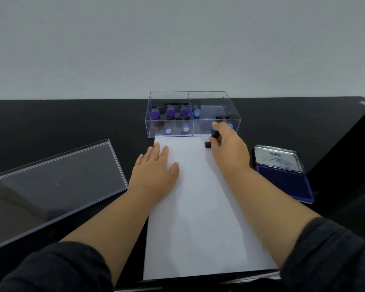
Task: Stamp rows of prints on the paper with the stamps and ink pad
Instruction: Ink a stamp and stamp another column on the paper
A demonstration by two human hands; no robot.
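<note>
My left hand (156,165) lies flat, fingers straight, pinning the paper (198,207). My right hand (230,150) pinches a stamp (215,132) upright at the paper's far right corner; the open ink pad (282,182) sits just right of that wrist.

The open lid (277,158) of the ink pad (284,182) bears the brand "Artline" in dark letters. Smaller lines of print below it are too blurred to read. Marks on the stamp tops (185,128) cannot be made out
</note>
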